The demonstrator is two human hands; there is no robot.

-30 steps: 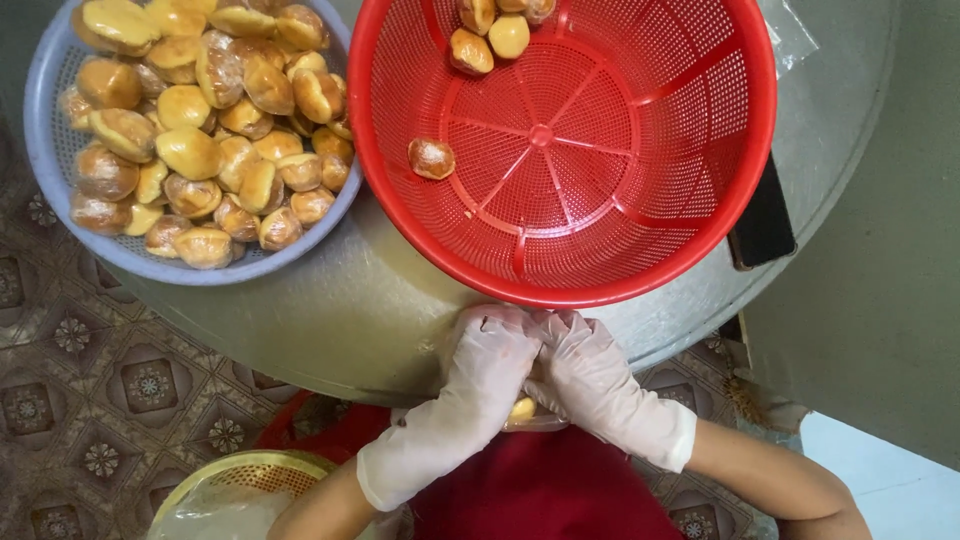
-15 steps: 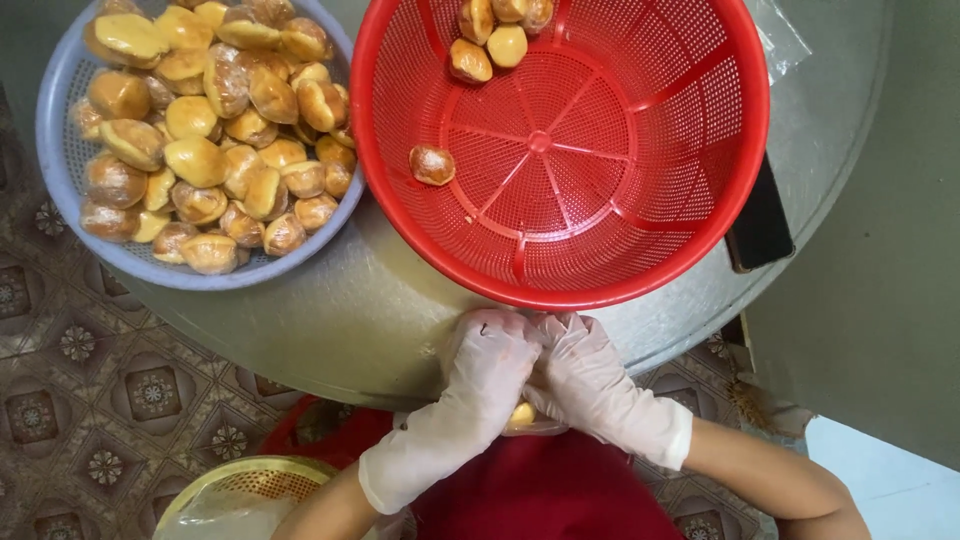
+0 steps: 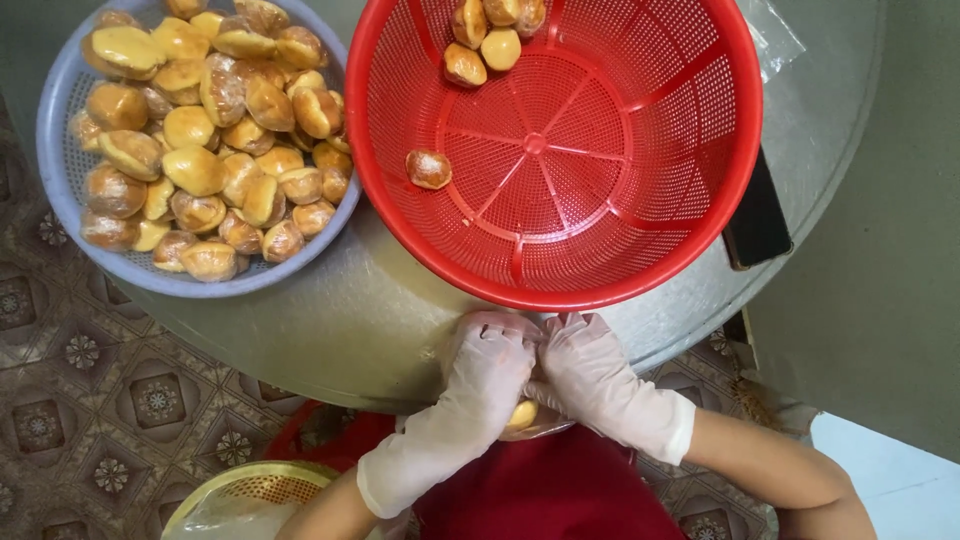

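Both my hands wear thin white gloves and meet at the near edge of a round metal table (image 3: 330, 330). My left hand (image 3: 487, 367) and my right hand (image 3: 585, 372) together grip a small yellow bun (image 3: 522, 415) in a clear wrapper, mostly hidden under the fingers. Just beyond them stands a big red mesh basket (image 3: 560, 270) holding several wrapped buns; one bun (image 3: 428, 169) lies alone on its left side, others (image 3: 488, 38) at its far rim. To the left a blue-grey basket (image 3: 60, 150) is piled with many golden buns (image 3: 205, 140).
A dark phone (image 3: 757, 215) lies on the table right of the red basket. A clear plastic bag (image 3: 775, 35) sits at the far right. A yellow basket (image 3: 250, 492) stands low by my left arm, above a patterned tile floor (image 3: 90, 410).
My hands stay pressed together at the table edge, shifting only slightly around the bun. The baskets and their buns have not moved.
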